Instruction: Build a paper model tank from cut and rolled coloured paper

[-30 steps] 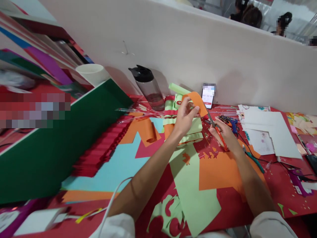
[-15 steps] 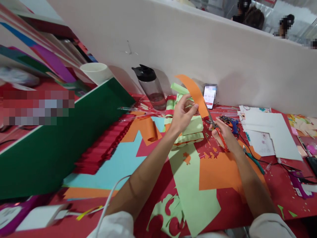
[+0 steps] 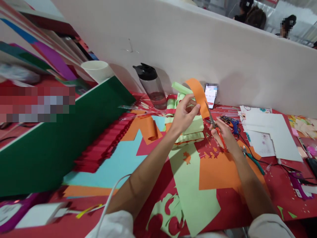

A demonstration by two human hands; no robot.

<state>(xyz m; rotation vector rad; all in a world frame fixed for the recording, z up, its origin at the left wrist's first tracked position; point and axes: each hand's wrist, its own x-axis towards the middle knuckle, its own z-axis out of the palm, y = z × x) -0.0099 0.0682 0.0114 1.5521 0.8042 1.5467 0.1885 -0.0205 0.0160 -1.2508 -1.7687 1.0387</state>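
My left hand (image 3: 185, 112) pinches an orange paper strip (image 3: 198, 94) between thumb and fingers, and the strip's top curls over backward. Red-handled scissors (image 3: 219, 134) sit in my right hand (image 3: 226, 132), fingers wrapped about the handles. Their blades point up and left, along the right edge of the strip. Below the hands are rolled light green paper pieces (image 3: 193, 125), partly hidden by my left hand. A light green sheet (image 3: 189, 188) and an orange sheet (image 3: 218, 172) lie flat, with small star cut-outs (image 3: 213, 154) at the orange sheet's top edge.
A dark-lidded bottle (image 3: 152, 87) and a phone (image 3: 211, 95) stand against the white partition (image 3: 158, 39). On the left a green board (image 3: 69, 135) rises beside pleated red paper (image 3: 104, 142). Teal-handled pliers (image 3: 255, 162), a cable and white sheets (image 3: 282, 132) lie rightward. Cut green scraps (image 3: 165, 215) lie in front.
The orange strip's top has bent further over and sits lower. The scissor blades now look more closed against the strip's edge. Both hands stay nearly in place.
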